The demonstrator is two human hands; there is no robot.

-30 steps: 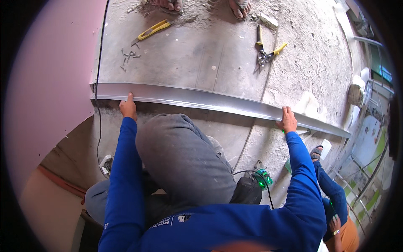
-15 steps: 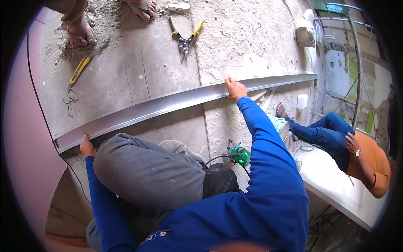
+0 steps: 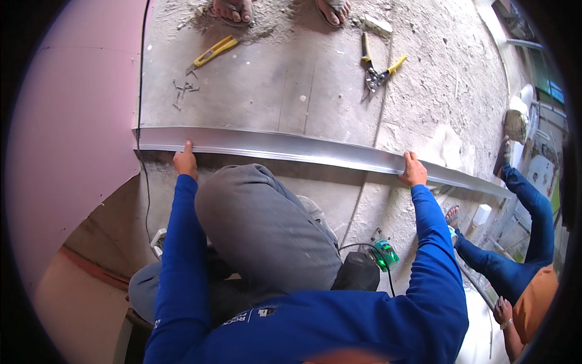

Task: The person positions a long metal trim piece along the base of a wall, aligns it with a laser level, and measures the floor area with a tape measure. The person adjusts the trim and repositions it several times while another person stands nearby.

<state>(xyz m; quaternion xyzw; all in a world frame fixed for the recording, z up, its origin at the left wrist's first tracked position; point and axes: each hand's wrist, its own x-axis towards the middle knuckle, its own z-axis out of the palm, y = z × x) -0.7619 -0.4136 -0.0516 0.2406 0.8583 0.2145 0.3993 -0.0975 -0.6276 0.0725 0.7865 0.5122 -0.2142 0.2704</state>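
Note:
A long silvery metal channel (image 3: 291, 144) stretches across the floor in front of my knee, from the pink board at left to the far right. Close to its left end, my left hand (image 3: 185, 161) grips the near edge, thumb on top and the other fingers mostly hidden. My right hand (image 3: 414, 171) is closed round the channel farther right, fingers reaching over it. Beyond the channel lie yellow-and-black tin snips (image 3: 377, 77) with handles spread, a yellow utility knife (image 3: 213, 53) and a few loose screws (image 3: 183, 91).
A pink board (image 3: 79, 121) with a black cable (image 3: 143, 79) along its edge takes up the left. A green-lit tool (image 3: 384, 253) sits by my knee. Someone's sandalled feet (image 3: 235, 11) are at the top; another person in jeans (image 3: 494, 264) sits at right near a white bottle (image 3: 482, 215).
The view has swung left, so floor things appear farther right. Both hands stay on the channel, which now lies at a different slant. The person at right has stretched out a leg.

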